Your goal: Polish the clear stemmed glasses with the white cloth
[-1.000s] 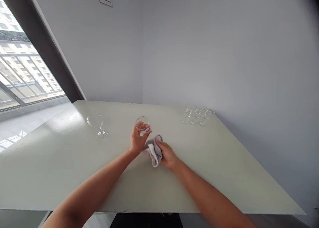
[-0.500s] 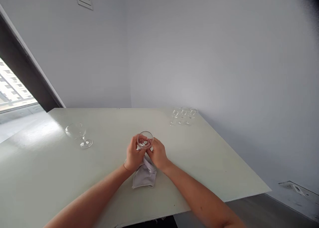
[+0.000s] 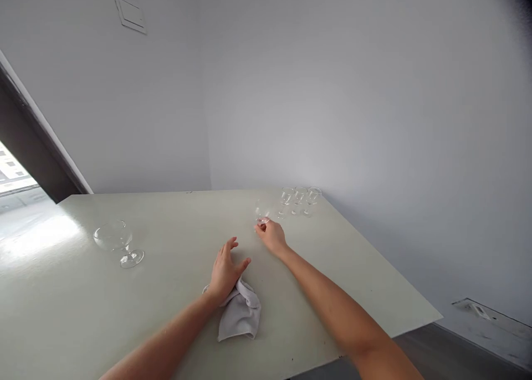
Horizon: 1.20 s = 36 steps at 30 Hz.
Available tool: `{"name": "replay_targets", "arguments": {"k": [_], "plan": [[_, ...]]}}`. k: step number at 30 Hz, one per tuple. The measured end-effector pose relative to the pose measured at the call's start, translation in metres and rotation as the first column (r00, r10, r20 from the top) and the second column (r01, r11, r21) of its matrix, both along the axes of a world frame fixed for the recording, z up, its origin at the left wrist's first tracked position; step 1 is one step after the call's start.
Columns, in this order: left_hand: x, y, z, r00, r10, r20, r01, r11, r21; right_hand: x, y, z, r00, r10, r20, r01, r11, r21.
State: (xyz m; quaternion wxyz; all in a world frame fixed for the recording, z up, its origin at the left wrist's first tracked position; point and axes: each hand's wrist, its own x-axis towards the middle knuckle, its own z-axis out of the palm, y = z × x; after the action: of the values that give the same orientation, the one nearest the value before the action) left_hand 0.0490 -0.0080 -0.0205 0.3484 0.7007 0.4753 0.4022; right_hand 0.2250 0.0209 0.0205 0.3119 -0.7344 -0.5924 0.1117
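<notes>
Toward the far side of the table, my right hand [image 3: 272,237] pinches a small stemmed glass [image 3: 262,209] low down, its bowl showing above my fingers. Three similar stemmed glasses [image 3: 300,197] stand just to the right of it, close together. Nearer to me, my left hand [image 3: 224,268] is empty, with thumb and fingers spread apart. Beneath its palm and wrist lies a crumpled pale grey cloth [image 3: 241,316], partly hidden by the hand.
On the left of the table stand clear stemmed glasses [image 3: 132,258] that overlap in view, so their number is hard to tell. The white table [image 3: 178,219] ends near the wall [image 3: 353,119] at the right. A window lies at the far left.
My right hand has carried the glass away from me to beside the three glasses. My left hand has let go of it and spread its fingers. The camera view has shifted slightly.
</notes>
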Motion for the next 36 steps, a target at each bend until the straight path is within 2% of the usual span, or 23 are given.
{"name": "replay_targets", "arguments": {"k": [4,7,13,20,24,27,29,30,32,33,34,36], "plan": [[-0.002,0.003,0.002,0.999,0.015,0.039,-0.014,0.999,-0.044,0.03,0.032,-0.002,0.994,-0.108,0.01,0.108,0.993,-0.045],[-0.003,0.004,0.004,0.997,0.019,0.072,-0.014,0.998,-0.066,0.043,0.047,-0.009,0.986,-0.166,0.019,0.167,0.983,-0.072],[-0.004,0.004,0.005,0.994,0.04,0.099,-0.03,0.995,-0.092,0.052,0.064,-0.021,0.974,-0.226,0.021,0.227,0.97,-0.081],[-0.004,0.005,0.005,0.982,0.058,0.18,-0.034,0.991,-0.131,0.057,0.072,-0.018,0.971,-0.24,-0.022,0.238,0.968,-0.077],[-0.004,0.004,0.009,0.964,0.088,0.252,-0.046,0.985,-0.165,0.054,0.049,-0.013,0.976,-0.203,-0.079,0.201,0.979,-0.039],[-0.004,0.004,0.011,0.946,0.126,0.298,-0.062,0.974,-0.216,0.039,0.012,-0.008,0.984,-0.134,-0.121,0.135,0.991,-0.003],[-0.003,0.004,0.011,0.932,0.152,0.33,-0.071,0.967,-0.245,0.019,-0.02,-0.004,0.988,-0.01,-0.153,0.008,1.0,-0.015],[-0.003,0.003,0.011,0.925,0.161,0.344,-0.074,0.965,-0.253,0.007,-0.036,-0.003,0.981,0.091,-0.17,-0.098,0.995,-0.034],[-0.001,0.002,0.01,0.913,0.177,0.368,-0.08,0.961,-0.264,-0.019,-0.063,-0.001,0.919,0.348,-0.186,-0.366,0.928,-0.073],[-0.001,0.001,0.011,0.905,0.185,0.383,-0.084,0.96,-0.265,-0.03,-0.073,-0.001,0.89,0.427,-0.161,-0.444,0.892,-0.085],[0.0,0.001,0.012,0.891,0.201,0.408,-0.092,0.958,-0.272,-0.04,-0.081,-0.003,0.871,0.473,-0.131,-0.485,0.87,-0.092],[-0.001,0.003,0.017,0.839,0.263,0.476,-0.128,0.946,-0.297,-0.053,-0.088,-0.008,0.89,0.446,-0.094,-0.454,0.885,-0.101]]}}
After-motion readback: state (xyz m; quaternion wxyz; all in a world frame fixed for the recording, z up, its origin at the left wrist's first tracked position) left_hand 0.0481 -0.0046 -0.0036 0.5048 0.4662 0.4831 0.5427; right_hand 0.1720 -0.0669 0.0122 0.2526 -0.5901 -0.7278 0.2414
